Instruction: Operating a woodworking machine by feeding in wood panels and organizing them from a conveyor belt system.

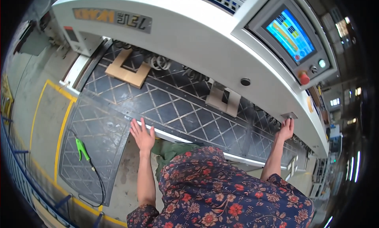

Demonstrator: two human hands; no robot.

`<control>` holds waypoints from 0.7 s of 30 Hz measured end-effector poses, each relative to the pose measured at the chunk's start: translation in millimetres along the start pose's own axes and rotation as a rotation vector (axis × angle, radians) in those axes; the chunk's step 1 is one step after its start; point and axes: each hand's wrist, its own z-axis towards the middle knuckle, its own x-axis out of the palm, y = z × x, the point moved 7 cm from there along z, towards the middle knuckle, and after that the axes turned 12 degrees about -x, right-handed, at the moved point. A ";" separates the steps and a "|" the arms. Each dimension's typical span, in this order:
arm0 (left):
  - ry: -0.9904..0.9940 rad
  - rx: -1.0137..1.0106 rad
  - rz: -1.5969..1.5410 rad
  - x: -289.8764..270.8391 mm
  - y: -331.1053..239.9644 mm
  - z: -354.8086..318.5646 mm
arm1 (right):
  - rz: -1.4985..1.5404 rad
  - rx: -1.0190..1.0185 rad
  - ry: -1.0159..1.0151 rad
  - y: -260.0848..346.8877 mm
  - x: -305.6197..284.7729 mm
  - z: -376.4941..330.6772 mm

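Observation:
My left hand [143, 137] is open, fingers spread, over the front edge of a dark machine table [158, 113] with a pale diamond pattern; whether it touches the edge I cannot tell. On the right, my right hand [287, 129] reaches up to the machine's white front beam [197, 34]. Its fingers are closed round a small knob [290, 116] on a metal plate, mostly hidden by the fingertips. Beneath the beam, two tan board pieces with cut-outs rest on the table: one [136, 78] farther left, the other [233, 105] nearer the middle.
A green air blow gun [81, 150] with a black hose lies on the table's left wing [98, 129]. At upper right is a lit touchscreen [290, 32], with a red mushroom button [304, 78] below. Coiled hoses [160, 63] hang under the beam. Yellow lines mark the floor.

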 end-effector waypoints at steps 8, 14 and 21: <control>0.004 -0.046 -0.009 2.1 13.3 -2.4 | 0.140 0.196 0.149 -9.8 5.6 -1.5; 0.046 -0.048 -0.013 2.9 12.5 1.4 | -0.014 0.513 0.293 -73.9 25.4 -150.7; 0.088 -0.217 -0.104 -10.9 19.8 -24.5 | -0.152 0.118 1.802 -28.0 117.5 -387.9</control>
